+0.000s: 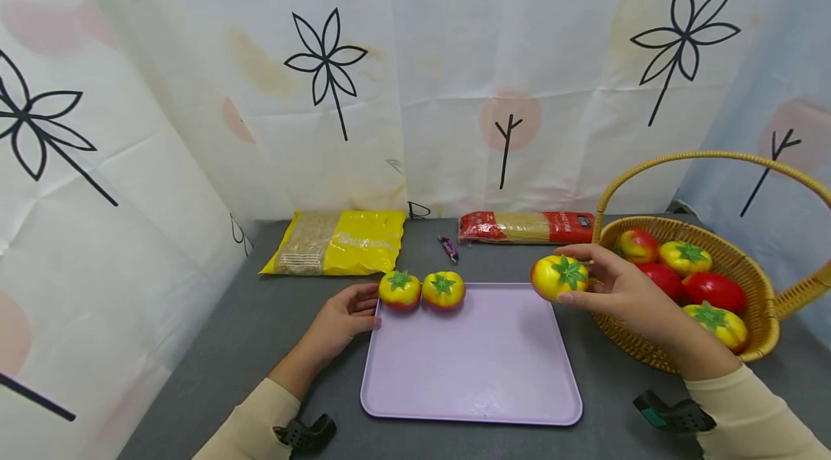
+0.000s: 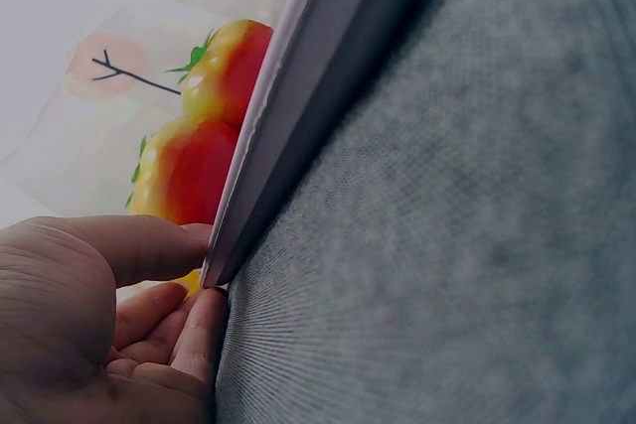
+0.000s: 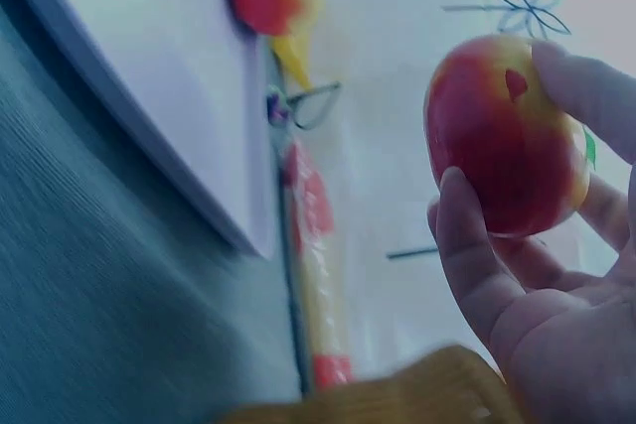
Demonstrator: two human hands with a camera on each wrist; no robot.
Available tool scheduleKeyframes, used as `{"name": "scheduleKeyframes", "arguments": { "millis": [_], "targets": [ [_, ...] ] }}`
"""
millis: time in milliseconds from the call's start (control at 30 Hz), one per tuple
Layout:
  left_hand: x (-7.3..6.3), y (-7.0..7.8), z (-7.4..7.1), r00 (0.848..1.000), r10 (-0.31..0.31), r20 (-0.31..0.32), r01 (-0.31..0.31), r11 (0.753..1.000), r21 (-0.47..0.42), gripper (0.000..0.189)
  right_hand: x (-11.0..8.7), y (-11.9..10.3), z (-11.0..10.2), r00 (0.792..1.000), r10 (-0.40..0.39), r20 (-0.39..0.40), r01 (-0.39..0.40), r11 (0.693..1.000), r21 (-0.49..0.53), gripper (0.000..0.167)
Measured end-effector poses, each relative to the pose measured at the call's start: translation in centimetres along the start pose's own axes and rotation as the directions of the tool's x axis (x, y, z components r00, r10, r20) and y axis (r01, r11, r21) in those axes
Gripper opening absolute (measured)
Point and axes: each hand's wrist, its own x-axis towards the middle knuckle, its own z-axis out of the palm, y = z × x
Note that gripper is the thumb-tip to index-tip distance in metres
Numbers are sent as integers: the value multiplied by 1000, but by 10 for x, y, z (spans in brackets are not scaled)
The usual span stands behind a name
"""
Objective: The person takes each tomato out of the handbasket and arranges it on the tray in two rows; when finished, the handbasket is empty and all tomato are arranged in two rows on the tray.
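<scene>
My right hand [image 1: 613, 287] grips a yellow-and-red artificial tomato [image 1: 557, 277] with a green star-shaped calyx, above the tray's far right corner. In the right wrist view, thumb and fingers curl round that tomato [image 3: 502, 136], whose red underside shows. My left hand [image 1: 347, 319] pinches the far left edge of a light purple tray [image 1: 474, 366]; in the left wrist view the thumb and fingers meet at its rim [image 2: 260, 136]. Two similar tomatoes, a left one [image 1: 399, 290] and a right one [image 1: 443, 291], sit side by side along the tray's far edge, next to the left hand.
A wicker basket [image 1: 766, 287] with a tall handle stands at the right, holding several red and yellow fruits, partly behind the right forearm. Behind the tray lie a yellow packet [image 1: 363, 240], a small purple wrapped sweet [image 1: 448, 249] and a red noodle packet [image 1: 526, 227].
</scene>
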Motion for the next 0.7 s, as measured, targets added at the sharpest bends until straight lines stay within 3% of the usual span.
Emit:
{"name": "scheduleKeyframes", "arguments": {
  "millis": [367, 700],
  "targets": [
    [2, -1, 1, 1000, 2, -9, -2, 1000, 14, 65, 9, 1, 36, 999, -32, 6, 32, 999, -9, 62],
    [1, 0, 0, 1000, 0, -7, 0, 1000, 13, 65, 22, 8, 64, 998, 39, 44, -36, 997, -65, 67]
  ]
}}
